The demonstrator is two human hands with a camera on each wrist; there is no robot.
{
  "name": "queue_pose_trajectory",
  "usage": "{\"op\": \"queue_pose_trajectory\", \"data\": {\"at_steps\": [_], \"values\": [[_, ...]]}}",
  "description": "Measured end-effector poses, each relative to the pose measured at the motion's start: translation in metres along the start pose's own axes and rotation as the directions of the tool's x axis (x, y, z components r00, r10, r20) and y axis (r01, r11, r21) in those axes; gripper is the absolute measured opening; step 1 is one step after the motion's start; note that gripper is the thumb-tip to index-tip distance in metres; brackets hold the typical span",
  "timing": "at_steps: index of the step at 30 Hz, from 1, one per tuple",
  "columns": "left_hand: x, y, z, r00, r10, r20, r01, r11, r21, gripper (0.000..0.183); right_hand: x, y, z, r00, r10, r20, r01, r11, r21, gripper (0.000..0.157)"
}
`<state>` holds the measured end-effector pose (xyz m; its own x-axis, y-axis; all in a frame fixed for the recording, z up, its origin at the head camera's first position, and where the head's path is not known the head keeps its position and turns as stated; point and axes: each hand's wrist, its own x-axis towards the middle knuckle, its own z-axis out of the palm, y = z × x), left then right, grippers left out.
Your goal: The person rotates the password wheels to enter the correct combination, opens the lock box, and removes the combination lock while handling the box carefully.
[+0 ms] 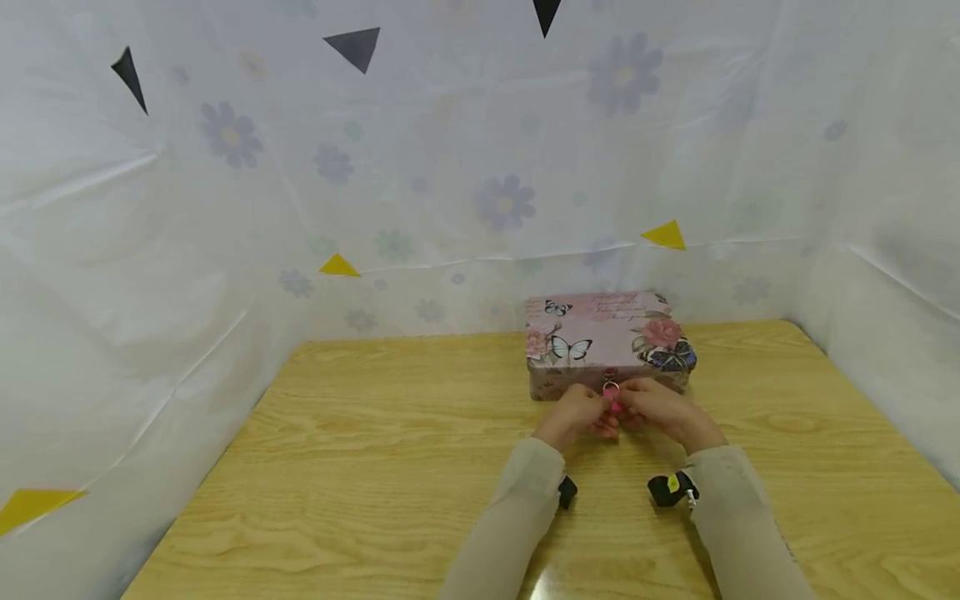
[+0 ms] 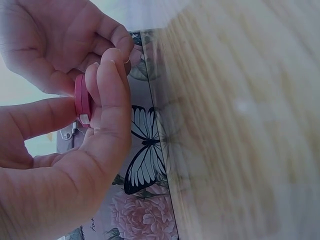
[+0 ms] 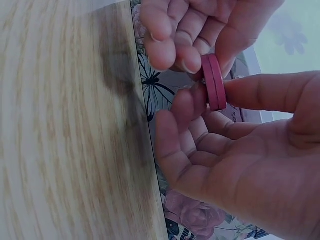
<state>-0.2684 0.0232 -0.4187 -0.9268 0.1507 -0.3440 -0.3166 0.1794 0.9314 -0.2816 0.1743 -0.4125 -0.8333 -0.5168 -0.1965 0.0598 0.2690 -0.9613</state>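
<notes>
A small round pink fob point(image 1: 613, 398) with a metal ring point(image 1: 611, 386) is held between both hands, in front of the latch point(image 1: 610, 372) of a pink floral box point(image 1: 600, 333). My left hand point(image 1: 576, 412) pinches the fob between thumb and fingers from the left. From the right, my right hand point(image 1: 663, 408) pinches it too. In the left wrist view the fob point(image 2: 82, 101) is edge-on, a thick disc. In the right wrist view a dark seam runs along the fob's point(image 3: 214, 82) edge. Whether the ring is hooked to the latch cannot be made out.
The box is closed, printed with butterflies and roses, and stands near the back edge of a wooden table point(image 1: 375, 450). White flowered sheeting point(image 1: 450, 167) with black and yellow triangles surrounds the table. Black wrist cameras point(image 1: 667, 490) sit under both forearms.
</notes>
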Motion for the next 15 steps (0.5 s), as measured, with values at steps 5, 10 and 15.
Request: {"op": "queue_pose_trajectory", "data": {"at_steps": [5, 10, 15], "values": [[0.0004, 0.0001, -0.0004, 1.0, 0.009, 0.001, -0.009, 1.0, -0.009, 0.026, 0.0005, -0.0004, -0.0015, 1.0, 0.009, -0.012, -0.008, 1.0, 0.005, 0.039], [0.0011, -0.0005, 0.0, 1.0, 0.006, 0.009, -0.005, 1.0, -0.014, 0.027, 0.0004, -0.0014, -0.0026, 1.0, 0.015, -0.01, -0.015, 1.0, 0.018, 0.043], [0.0008, -0.0005, -0.0002, 1.0, 0.0, 0.013, 0.0, 1.0, -0.011, 0.028, 0.0001, -0.0018, -0.0027, 1.0, 0.014, -0.007, -0.014, 0.999, 0.029, 0.045]]}}
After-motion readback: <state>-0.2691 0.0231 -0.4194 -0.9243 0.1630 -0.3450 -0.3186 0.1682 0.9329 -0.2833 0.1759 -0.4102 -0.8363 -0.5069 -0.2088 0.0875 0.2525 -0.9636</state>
